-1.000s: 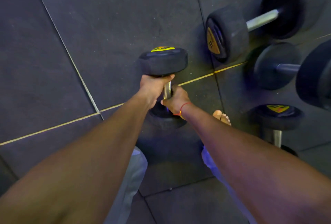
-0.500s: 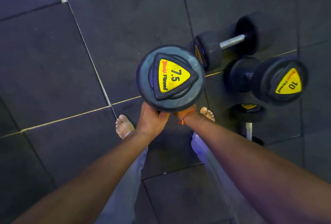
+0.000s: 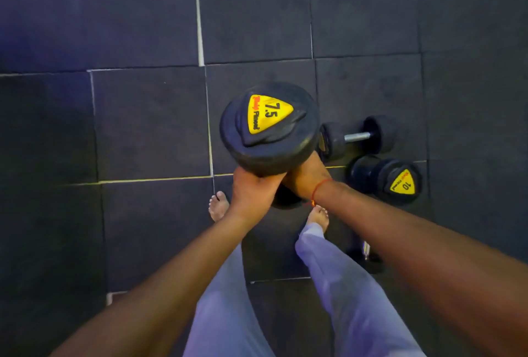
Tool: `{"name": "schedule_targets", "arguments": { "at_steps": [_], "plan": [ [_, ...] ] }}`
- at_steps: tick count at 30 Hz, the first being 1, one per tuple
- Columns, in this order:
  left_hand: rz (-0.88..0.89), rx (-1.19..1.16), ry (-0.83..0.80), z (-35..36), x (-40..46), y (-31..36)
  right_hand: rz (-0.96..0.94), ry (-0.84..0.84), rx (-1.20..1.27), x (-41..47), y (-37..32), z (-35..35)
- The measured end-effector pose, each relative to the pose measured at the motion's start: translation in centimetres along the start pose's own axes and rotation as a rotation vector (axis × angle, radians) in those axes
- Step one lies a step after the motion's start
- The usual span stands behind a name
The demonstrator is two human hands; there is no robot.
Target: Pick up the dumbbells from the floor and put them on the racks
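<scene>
You've hauled the 7.5 dumbbell [image 3: 270,128] way higher off the floor [image 3: 143,128] now, left hand [image 3: 253,191] and right hand [image 3: 307,178] both wrapped under its top head. No rack visible yet, so carry on.

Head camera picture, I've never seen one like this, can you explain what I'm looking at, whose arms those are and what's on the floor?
The camera sits on a person's head and looks down, so the two arms are the wearer's own. The left hand and right hand both grip the handle of a black dumbbell marked 7.5, held upright above the dark rubber floor tiles. Below are the person's bare feet and light trousers. On the floor to the right lie a dumbbell marked 10 and another with a shiny bar. A further one is mostly hidden behind the right forearm. No rack is in view.
</scene>
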State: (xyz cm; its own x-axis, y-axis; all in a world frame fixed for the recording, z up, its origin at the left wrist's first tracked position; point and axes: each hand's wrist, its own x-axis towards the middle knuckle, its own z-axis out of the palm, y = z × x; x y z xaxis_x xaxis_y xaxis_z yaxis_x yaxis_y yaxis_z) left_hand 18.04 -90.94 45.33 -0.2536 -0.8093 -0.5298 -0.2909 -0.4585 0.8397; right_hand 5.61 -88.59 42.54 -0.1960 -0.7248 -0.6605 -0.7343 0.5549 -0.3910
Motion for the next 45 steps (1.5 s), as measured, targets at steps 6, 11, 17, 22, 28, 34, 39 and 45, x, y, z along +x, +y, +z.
{"name": "schedule_targets", "arguments": {
  "at_steps": [6,11,17,22,28,34,39,45],
  "plan": [
    [-0.148,-0.437,0.042,-11.9,-4.9,9.6,-0.248,0.006,-0.024,-8.0,-14.6,-5.2],
    [-0.174,-0.535,0.040,-25.0,-7.5,13.5,-0.377,-0.077,0.010,-10.8,-27.1,-4.3],
    [-0.179,-0.509,0.224,-40.7,-8.0,17.0,-0.567,-0.196,-0.049,-9.6,-43.6,-2.1],
    [-0.166,-0.526,0.381,-52.6,-6.0,19.2,-0.665,-0.284,-0.116,-6.1,-56.3,-0.1],
    [-0.177,-0.611,0.549,-65.9,-2.0,21.1,-0.799,-0.402,-0.244,-0.1,-71.4,1.9],
    [-0.172,-0.685,0.691,-78.3,1.9,22.8,-0.892,-0.484,-0.371,4.8,-86.1,3.4],
    [-0.165,-0.760,0.794,-89.0,5.0,23.7,-0.952,-0.520,-0.438,9.6,-97.8,6.8],
    [-0.144,-0.829,0.852,-103.7,10.1,22.6,-0.983,-0.528,-0.455,14.5,-112.2,12.5]
  ]
}}
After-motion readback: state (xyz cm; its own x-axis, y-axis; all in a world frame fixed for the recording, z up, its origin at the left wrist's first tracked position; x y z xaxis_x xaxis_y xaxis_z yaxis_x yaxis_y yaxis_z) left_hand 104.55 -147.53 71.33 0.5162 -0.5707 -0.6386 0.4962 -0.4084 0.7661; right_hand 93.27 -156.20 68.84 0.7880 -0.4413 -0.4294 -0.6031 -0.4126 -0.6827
